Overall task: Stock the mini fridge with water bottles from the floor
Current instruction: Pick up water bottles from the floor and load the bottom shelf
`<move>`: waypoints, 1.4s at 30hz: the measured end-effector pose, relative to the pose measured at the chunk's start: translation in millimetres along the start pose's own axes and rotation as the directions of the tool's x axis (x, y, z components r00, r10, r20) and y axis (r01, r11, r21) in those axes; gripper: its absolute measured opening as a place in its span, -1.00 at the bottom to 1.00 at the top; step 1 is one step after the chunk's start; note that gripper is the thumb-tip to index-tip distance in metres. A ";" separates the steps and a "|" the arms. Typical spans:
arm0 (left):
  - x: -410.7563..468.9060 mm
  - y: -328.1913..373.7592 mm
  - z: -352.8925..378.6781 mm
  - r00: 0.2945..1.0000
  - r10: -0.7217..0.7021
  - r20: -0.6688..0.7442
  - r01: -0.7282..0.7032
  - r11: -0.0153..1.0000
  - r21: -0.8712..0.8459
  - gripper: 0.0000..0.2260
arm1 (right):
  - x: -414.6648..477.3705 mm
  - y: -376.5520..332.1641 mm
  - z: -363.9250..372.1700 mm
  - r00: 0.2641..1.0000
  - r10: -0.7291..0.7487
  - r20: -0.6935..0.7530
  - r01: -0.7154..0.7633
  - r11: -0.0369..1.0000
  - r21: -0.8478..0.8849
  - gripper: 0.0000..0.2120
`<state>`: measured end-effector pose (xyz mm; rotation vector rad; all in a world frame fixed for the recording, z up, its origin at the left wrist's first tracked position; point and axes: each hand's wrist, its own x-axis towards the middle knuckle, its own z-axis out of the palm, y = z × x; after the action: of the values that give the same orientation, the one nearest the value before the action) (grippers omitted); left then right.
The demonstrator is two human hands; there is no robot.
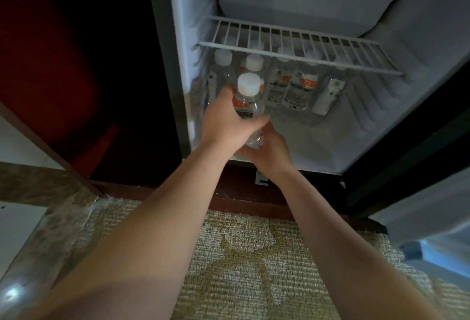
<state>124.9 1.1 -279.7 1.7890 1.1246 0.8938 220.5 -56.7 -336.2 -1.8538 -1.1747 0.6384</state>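
Note:
The mini fridge (356, 126) stands open in front of me. Below its white wire shelf (292, 47), several clear water bottles (300, 90) with white caps and orange labels stand on the fridge floor. My left hand (226, 118) grips the middle of one more water bottle (248, 98), upright at the front left of the fridge. My right hand (269, 151) is under that same bottle, fingers against its base.
The fridge door (419, 141) hangs open on the right. A dark wooden cabinet panel (76, 77) borders the fridge on the left. Patterned beige carpet (254, 256) lies below my arms. A blue object (410, 249) sits at the lower right.

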 end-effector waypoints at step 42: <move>4.3 -33.6 -33.4 0.929 -0.337 0.153 0.289 0.919 0.269 -0.69 | 54.2 27.0 0.3 0.849 0.412 -0.330 -0.394 0.911 0.125 -0.37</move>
<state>85.8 22.8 -295.7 1.7740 1.3872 0.3910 256.7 -13.6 -358.6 -2.0825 -0.5306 0.5257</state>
